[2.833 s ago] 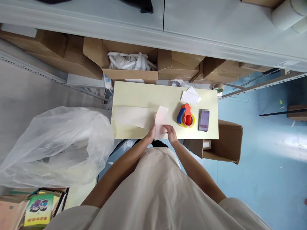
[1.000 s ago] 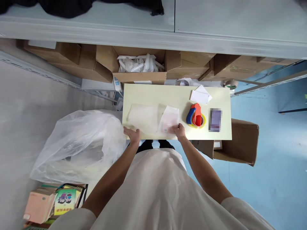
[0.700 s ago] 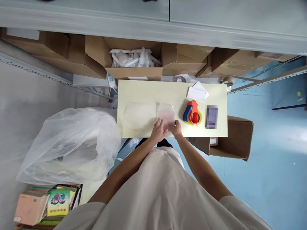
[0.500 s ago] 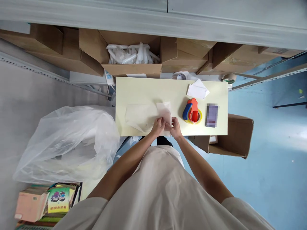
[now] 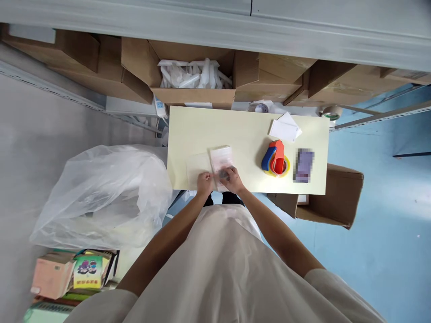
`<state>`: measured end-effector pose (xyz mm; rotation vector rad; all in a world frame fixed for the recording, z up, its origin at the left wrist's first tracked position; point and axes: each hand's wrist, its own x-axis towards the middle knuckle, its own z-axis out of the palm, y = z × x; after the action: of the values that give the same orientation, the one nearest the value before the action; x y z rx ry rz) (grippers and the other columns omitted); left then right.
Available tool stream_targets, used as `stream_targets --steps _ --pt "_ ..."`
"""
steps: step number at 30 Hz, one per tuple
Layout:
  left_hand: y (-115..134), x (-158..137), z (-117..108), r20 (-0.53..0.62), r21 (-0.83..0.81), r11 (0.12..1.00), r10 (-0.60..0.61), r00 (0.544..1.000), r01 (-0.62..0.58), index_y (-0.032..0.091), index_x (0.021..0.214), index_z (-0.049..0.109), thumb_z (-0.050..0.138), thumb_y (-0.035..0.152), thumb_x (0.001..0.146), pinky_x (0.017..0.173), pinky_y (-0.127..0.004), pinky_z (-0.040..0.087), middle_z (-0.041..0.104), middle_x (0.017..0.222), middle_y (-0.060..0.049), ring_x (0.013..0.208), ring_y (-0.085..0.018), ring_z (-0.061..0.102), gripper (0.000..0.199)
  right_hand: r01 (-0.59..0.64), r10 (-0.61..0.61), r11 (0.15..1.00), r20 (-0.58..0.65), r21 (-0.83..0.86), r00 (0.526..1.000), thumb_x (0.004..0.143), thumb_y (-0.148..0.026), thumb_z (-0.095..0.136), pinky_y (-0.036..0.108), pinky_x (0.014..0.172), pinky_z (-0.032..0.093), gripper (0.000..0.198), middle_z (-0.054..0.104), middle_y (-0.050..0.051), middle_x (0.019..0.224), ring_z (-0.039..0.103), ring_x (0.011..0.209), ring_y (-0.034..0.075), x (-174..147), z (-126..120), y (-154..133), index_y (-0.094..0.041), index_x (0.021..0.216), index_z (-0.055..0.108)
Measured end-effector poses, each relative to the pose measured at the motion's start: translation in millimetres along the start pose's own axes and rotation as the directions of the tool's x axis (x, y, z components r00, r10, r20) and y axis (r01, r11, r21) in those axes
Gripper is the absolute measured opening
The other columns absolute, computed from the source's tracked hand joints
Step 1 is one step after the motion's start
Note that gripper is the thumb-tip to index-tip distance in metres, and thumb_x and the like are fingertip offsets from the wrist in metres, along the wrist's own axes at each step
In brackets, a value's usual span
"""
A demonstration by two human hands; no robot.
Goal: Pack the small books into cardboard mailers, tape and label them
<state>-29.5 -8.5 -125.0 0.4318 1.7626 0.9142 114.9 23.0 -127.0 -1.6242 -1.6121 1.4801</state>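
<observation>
A whitish, see-through wrapped packet (image 5: 221, 156) lies at the table's front middle, slightly tilted. Its contents are blurred by the wrapping. My right hand (image 5: 233, 181) has its fingers curled over the packet's near right part, gripping it. Just left of the packet, a thin translucent sheet (image 5: 195, 167) is spread flat. My left hand (image 5: 204, 184) is closed in a pinch at the near right edge of this sheet, close beside the packet. A red and blue tape dispenser (image 5: 277, 157) with yellowish tape sits to the right of my hands.
The pale table (image 5: 245, 130) also carries white cards (image 5: 284, 129) and a blurred purple item (image 5: 304, 165). Behind it, an open carton (image 5: 193, 95) holds white packets. A plastic bag (image 5: 101, 193) stands left, near books (image 5: 87, 271). Another carton (image 5: 343, 197) is right.
The packet has shifted left over part of the translucent sheet. My left hand has moved off the packet to the left; my right hand remains on it. The view has shifted slightly.
</observation>
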Motion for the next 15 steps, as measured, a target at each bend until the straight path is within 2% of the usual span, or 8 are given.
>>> stream_targets --steps 2,5,7,9,12,15 --pt "-1 -7 -1 -0.011 0.105 0.989 0.105 0.994 -0.103 0.019 0.084 0.059 0.057 0.012 0.059 0.104 -0.044 0.034 0.057 0.108 -0.011 0.119 -0.028 0.046 0.025 -0.006 0.006 1.0 -0.008 -0.011 1.0 0.064 -0.019 0.068 0.039 0.093 0.046 0.042 0.053 0.008 0.11 0.052 0.104 0.023 -2 -3 4 -0.023 0.105 0.062" --pt "-6 -17 11 0.13 0.324 0.905 0.247 0.96 -0.276 0.019 0.1 0.058 0.057 0.01 0.06 0.105 -0.047 0.032 0.055 0.108 -0.012 0.117 -0.03 0.045 0.042 -0.082 0.075 0.996 -0.176 -0.034 0.981 0.068 -0.021 0.062 0.041 0.091 0.046 0.046 0.053 0.012 0.114 0.054 0.099 0.023 -8 -14 10 -0.019 0.114 0.056" --pt "-10 -20 21 0.204 0.399 0.861 0.252 0.946 -0.315 0.018 0.108 0.056 0.056 0.009 0.06 0.104 -0.048 0.033 0.056 0.104 -0.011 0.115 -0.03 0.046 0.048 -0.174 0.175 0.984 -0.264 0.026 0.948 0.07 -0.022 0.058 0.041 0.087 0.047 0.049 0.055 0.013 0.112 0.056 0.094 0.022 -10 -21 14 -0.017 0.117 0.051" --pt "-12 -18 29 0.204 0.419 0.854 0.243 0.948 -0.309 0.017 0.114 0.054 0.055 0.008 0.061 0.104 -0.047 0.034 0.055 0.107 -0.012 0.116 -0.03 0.045 0.054 -0.249 0.276 0.958 -0.215 0.143 0.937 0.069 -0.022 0.056 0.039 0.082 0.048 0.046 0.06 0.01 0.101 0.057 0.085 0.02 -10 -25 15 -0.017 0.114 0.051" --pt "-12 -7 32 0.234 0.384 0.859 0.265 0.935 -0.339 0.014 0.119 0.052 0.055 0.009 0.062 0.103 -0.045 0.036 0.052 0.116 -0.015 0.116 -0.029 0.048 0.057 -0.316 0.37 0.897 -0.134 0.31 0.919 0.063 -0.021 0.056 0.034 0.073 0.049 0.035 0.062 0.005 0.087 0.056 0.075 0.018 -5 -31 10 -0.017 0.098 0.055" --pt "-8 3 22 0.358 0.34 0.825 0.331 0.873 -0.452 0.01 0.122 0.052 0.053 0.009 0.065 0.104 -0.042 0.036 0.05 0.122 -0.018 0.117 -0.028 0.049 0.057 -0.308 0.398 0.868 -0.177 0.389 0.9 0.059 -0.022 0.054 0.03 0.067 0.048 0.031 0.06 0.004 0.085 0.054 0.073 0.016 0 -37 0 -0.018 0.089 0.053"
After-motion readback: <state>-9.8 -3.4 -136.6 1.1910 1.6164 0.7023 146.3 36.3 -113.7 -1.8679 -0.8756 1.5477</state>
